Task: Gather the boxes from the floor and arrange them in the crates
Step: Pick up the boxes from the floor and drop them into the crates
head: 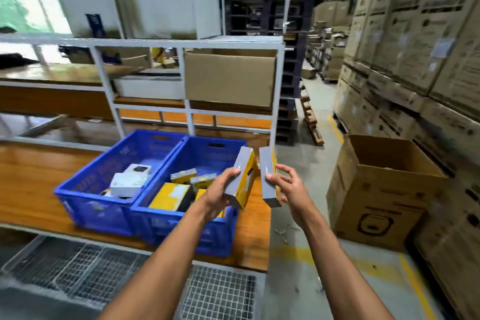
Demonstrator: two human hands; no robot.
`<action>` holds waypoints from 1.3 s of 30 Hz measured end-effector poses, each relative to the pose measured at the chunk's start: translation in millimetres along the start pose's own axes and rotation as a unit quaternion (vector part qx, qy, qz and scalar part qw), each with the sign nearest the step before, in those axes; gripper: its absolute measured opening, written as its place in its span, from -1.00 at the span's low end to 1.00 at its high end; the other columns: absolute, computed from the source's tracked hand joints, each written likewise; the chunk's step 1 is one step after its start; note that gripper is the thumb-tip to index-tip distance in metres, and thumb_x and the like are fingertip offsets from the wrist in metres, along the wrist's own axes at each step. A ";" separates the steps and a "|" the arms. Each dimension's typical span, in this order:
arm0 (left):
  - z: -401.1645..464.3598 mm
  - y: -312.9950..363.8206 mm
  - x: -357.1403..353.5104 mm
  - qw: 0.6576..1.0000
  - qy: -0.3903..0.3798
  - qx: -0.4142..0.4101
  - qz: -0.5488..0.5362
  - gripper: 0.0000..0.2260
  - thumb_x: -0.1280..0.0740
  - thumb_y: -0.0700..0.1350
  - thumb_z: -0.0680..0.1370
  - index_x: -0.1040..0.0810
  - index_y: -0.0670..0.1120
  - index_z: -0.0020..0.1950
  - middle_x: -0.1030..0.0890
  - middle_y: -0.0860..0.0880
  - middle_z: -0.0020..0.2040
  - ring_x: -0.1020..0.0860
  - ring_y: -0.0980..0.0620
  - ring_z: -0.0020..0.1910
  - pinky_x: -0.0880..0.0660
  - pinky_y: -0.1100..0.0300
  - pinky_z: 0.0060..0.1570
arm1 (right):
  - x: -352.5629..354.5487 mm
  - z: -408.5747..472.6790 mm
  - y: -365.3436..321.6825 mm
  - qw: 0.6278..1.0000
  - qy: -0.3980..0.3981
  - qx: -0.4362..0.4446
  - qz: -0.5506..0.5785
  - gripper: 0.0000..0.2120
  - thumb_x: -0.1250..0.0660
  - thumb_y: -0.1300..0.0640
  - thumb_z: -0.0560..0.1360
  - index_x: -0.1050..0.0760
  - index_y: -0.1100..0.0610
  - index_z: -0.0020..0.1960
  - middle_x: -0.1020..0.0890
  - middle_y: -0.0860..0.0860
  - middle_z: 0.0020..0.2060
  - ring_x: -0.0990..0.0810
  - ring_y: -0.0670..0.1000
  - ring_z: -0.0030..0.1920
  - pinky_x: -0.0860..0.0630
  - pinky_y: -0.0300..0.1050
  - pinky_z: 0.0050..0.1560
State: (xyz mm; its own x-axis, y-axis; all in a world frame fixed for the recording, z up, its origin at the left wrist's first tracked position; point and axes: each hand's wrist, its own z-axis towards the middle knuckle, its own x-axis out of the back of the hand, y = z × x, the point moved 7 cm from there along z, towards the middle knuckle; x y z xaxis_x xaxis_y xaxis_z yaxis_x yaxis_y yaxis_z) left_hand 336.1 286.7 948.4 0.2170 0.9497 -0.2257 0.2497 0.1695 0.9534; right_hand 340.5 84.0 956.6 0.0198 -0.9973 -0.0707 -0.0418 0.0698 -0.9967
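My left hand point(220, 191) curls around a grey-and-yellow box point(241, 176), thumb on its grey edge; my right hand point(288, 184) pinches a second, matching box point(268, 176) between thumb and bent fingers. Both boxes stand tilted on end, just apart, above the right blue crate point(181, 218), which holds yellow boxes. The left blue crate point(88, 189) beside it holds white boxes. Both forearms extend forward.

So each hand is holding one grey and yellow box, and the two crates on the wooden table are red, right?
Not quite. The head view shows the left crate and the right crate on the wooden table are blue, not red. The rest holds: the left hand grips one grey and yellow box, and the right hand holds another.
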 end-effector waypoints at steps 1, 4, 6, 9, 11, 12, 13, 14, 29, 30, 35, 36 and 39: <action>-5.8 4.1 25.1 1.000 0.024 -0.007 0.009 -0.55 -0.30 0.15 0.64 -0.62 -0.16 0.35 -0.69 -0.19 0.05 -0.66 -0.14 -0.08 -0.56 -0.04 -0.14 | -22.2 4.5 1.7 1.000 -0.004 0.002 -0.012 -0.28 -0.61 -0.21 0.23 -0.48 -0.11 0.33 -0.61 0.07 0.26 -0.67 0.03 0.18 -0.53 -0.16 -0.10; -17.7 8.6 92.6 0.994 0.101 -0.021 0.030 -0.43 -0.43 0.25 0.47 -0.60 -0.12 0.32 -0.65 -0.13 0.05 -0.61 -0.08 -0.05 -0.50 -0.02 -0.07 | -80.6 19.3 17.6 0.999 -0.006 -0.005 -0.052 -0.23 -0.62 -0.34 0.12 -0.51 -0.17 0.26 -0.59 0.03 0.25 -0.61 0.02 0.23 -0.52 -0.08 -0.08; -22.4 8.0 126.7 0.989 0.140 -0.027 0.029 -0.55 -0.46 0.18 0.51 -0.57 -0.07 0.26 -0.63 -0.10 0.09 -0.61 -0.04 -0.03 -0.57 0.03 -0.10 | -110.3 30.0 33.3 0.998 -0.006 -0.017 -0.061 -0.23 -0.65 -0.37 0.09 -0.51 -0.18 0.21 -0.59 0.04 0.27 -0.63 0.02 0.20 -0.63 0.04 0.04; -31.4 11.0 160.9 0.979 0.191 -0.016 0.062 -0.63 -0.41 0.09 0.63 -0.50 -0.06 0.35 -0.67 -0.02 0.11 -0.67 0.07 -0.12 -0.56 0.23 -0.39 | -143.2 39.7 44.3 0.995 -0.016 -0.038 -0.085 -0.26 -0.64 -0.34 0.15 -0.46 -0.17 0.22 -0.54 0.05 0.30 -0.61 0.07 0.22 -0.65 0.06 0.02; -29.3 11.2 186.5 0.971 0.219 -0.008 0.099 -0.57 -0.45 0.14 0.59 -0.47 -0.02 0.37 -0.66 0.02 0.12 -0.68 0.11 -0.11 -0.55 0.20 -0.33 | -162.0 50.3 45.6 0.992 -0.014 -0.044 -0.117 -0.26 -0.62 -0.33 0.21 -0.42 -0.12 0.27 -0.51 0.05 0.30 -0.56 0.08 0.26 -0.57 -0.05 -0.06; -25.5 10.5 198.4 0.966 0.230 -0.003 0.114 -0.52 -0.47 0.18 0.56 -0.46 0.00 0.37 -0.64 0.02 0.13 -0.68 0.07 -0.06 -0.54 0.16 -0.28 | -170.0 57.7 46.3 0.990 -0.008 -0.044 -0.135 -0.25 -0.60 -0.34 0.22 -0.42 -0.11 0.28 -0.50 0.04 0.31 -0.54 0.09 0.26 -0.55 -0.05 -0.04; -21.4 8.9 209.4 0.962 0.243 0.004 0.124 -0.47 -0.49 0.22 0.53 -0.45 0.01 0.38 -0.63 0.00 0.16 -0.68 0.02 -0.02 -0.55 0.12 -0.23 | -175.7 64.3 47.0 0.987 0.000 -0.046 -0.151 -0.23 -0.58 -0.36 0.20 -0.41 -0.11 0.28 -0.49 0.04 0.30 -0.53 0.09 0.26 -0.56 -0.01 0.01; -15.8 7.2 221.5 0.957 0.260 0.009 0.131 -0.41 -0.51 0.25 0.49 -0.44 0.01 0.39 -0.62 -0.03 0.19 -0.67 -0.02 0.02 -0.56 0.09 -0.17 | -182.6 73.6 50.1 0.985 0.005 -0.054 -0.165 -0.19 -0.56 -0.40 0.17 -0.40 -0.10 0.29 -0.49 0.04 0.30 -0.53 0.11 0.26 -0.57 0.05 0.08; 50.6 18.1 328.6 0.895 0.428 0.006 0.126 -0.59 -0.44 0.24 0.37 -0.63 0.05 0.12 -0.69 -0.03 0.08 -0.66 -0.08 0.02 -0.62 -0.14 0.15 | -206.5 167.2 68.4 0.987 0.082 -0.059 -0.129 -0.67 -0.43 -0.12 0.56 -0.57 0.07 0.20 -0.63 -0.03 0.07 -0.57 -0.03 0.04 -0.51 -0.03 0.12; 52.9 17.3 329.9 0.899 0.421 0.001 0.124 -0.64 -0.44 0.21 0.39 -0.64 0.06 0.10 -0.70 -0.01 0.06 -0.68 -0.09 0.02 -0.62 -0.15 0.15 | -205.5 168.6 68.7 0.986 0.087 -0.055 -0.128 -0.72 -0.43 -0.09 0.57 -0.59 0.07 0.16 -0.64 -0.05 0.03 -0.57 -0.06 0.00 -0.52 -0.03 0.13; 66.1 26.0 303.2 0.935 0.336 -0.011 0.111 -0.94 -0.42 -0.01 0.61 -0.64 0.03 0.02 -0.72 -0.01 0.04 -0.68 -0.02 -0.07 -0.59 0.03 -0.02 | -219.9 164.3 77.2 0.988 0.071 -0.062 -0.126 -0.91 -0.43 -0.01 0.56 -0.61 -0.01 0.01 -0.69 -0.02 -0.01 -0.63 0.01 -0.03 -0.61 0.06 0.11; 68.5 25.9 295.1 0.944 0.310 -0.008 0.115 -0.94 -0.41 -0.04 0.62 -0.65 0.01 0.00 -0.71 -0.02 0.01 -0.65 -0.01 -0.10 -0.56 0.05 -0.06 | -222.4 160.6 79.7 0.988 0.072 -0.062 -0.126 -0.92 -0.42 -0.01 0.54 -0.62 -0.02 -0.01 -0.69 -0.03 -0.02 -0.64 0.02 -0.03 -0.63 0.09 0.12; 68.2 23.7 263.2 0.962 0.238 -0.003 0.131 -0.92 -0.38 -0.10 0.63 -0.66 -0.04 -0.01 -0.70 -0.04 -0.04 -0.60 0.01 -0.18 -0.52 0.10 -0.13 | -224.3 140.3 77.1 0.987 0.083 -0.055 -0.128 -0.95 -0.40 0.04 0.55 -0.62 -0.01 -0.06 -0.68 -0.07 -0.10 -0.64 0.00 -0.11 -0.62 0.02 0.03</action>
State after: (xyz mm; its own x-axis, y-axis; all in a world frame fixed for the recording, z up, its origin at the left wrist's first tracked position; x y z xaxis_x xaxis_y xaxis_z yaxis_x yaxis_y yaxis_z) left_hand 463.5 522.7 897.9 -0.1863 0.9727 0.1385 0.2394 -0.0918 0.9666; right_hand 473.1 316.3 889.9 -0.1201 -0.9726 0.1991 -0.1644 -0.1783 -0.9702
